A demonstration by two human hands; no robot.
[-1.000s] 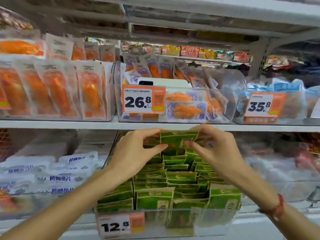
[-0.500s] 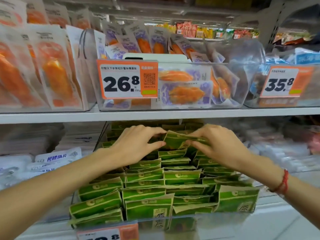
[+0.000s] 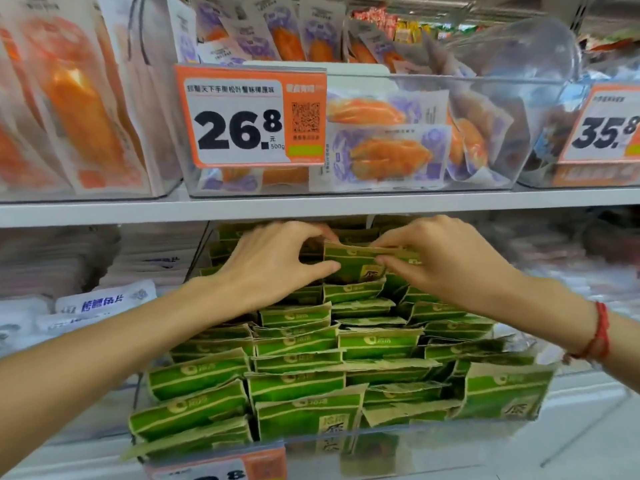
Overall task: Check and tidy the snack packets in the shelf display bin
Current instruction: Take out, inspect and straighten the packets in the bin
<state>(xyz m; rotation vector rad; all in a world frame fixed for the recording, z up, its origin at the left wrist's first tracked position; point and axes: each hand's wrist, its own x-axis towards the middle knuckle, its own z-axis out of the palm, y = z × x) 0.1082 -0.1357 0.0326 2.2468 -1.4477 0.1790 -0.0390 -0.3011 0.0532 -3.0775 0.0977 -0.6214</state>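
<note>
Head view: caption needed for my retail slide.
Both hands, left and right, pinch one green snack packet at the bin's back.

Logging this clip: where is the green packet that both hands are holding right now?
In the head view, the green packet sits centre frame at the back of the clear bin, just under the upper shelf edge, pinched between the left hand and right hand.
</note>
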